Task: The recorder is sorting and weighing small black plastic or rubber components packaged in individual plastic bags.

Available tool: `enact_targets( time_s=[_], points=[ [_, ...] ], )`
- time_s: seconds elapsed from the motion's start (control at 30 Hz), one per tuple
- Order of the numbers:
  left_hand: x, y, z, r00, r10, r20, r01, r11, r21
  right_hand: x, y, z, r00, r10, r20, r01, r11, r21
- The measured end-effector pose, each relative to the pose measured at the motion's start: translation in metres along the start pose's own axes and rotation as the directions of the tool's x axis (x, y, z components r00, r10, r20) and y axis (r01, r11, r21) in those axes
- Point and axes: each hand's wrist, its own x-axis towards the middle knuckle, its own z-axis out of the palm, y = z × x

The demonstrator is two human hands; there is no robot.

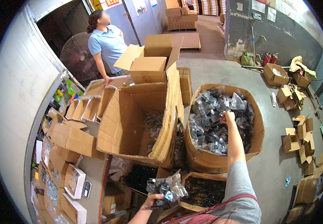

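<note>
My left hand (pixel 153 201) is low in the middle, closed around several see-through plastic bags (pixel 170 188) with dark and shiny parts inside. My right arm stretches forward over a large open carton (pixel 258 143) heaped with similar bagged parts (pixel 210 128). In that carton my right hand (pixel 227 117) has its fingers closed on a bag (pixel 226 102) near the top of the heap. Below it stands an open box of dark, thin parts (pixel 204 190). To the left is a tall open carton (pixel 126 123) with small scraps at its bottom.
A person in a light blue shirt (pixel 107 44) stands at the table's far end, beside a large fan (pixel 77 56). Small boxes (pixel 92 108) and a scale (pixel 87 189) sit on the left table. Cartons (pixel 290 140) lie on the right floor.
</note>
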Motion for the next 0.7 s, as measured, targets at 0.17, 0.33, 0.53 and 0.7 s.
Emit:
enact_targets(
  time_s=[0.17,0.33,0.53,0.7],
  points=[
    [0.053,-0.019,-0.047,1.000,0.013,0.003,-0.013,1.000,-0.006,-0.065,-0.057,0.007,0.966,-0.255,0.038,0.246,0.957,0.155],
    [0.057,-0.009,0.003,0.984,0.118,0.137,-0.107,0.991,-0.081,-0.198,-0.092,-0.020,0.728,-0.497,0.472,0.538,0.841,0.056],
    [0.043,0.003,0.046,0.845,0.256,0.469,-0.024,0.895,-0.445,-0.393,-0.029,-0.025,0.767,-0.254,0.590,0.320,0.947,-0.008],
    [0.036,0.001,0.022,0.898,0.232,0.373,-0.003,0.852,-0.523,-0.485,0.009,-0.002,0.131,-0.332,0.934,0.759,0.640,0.120]
  ],
)
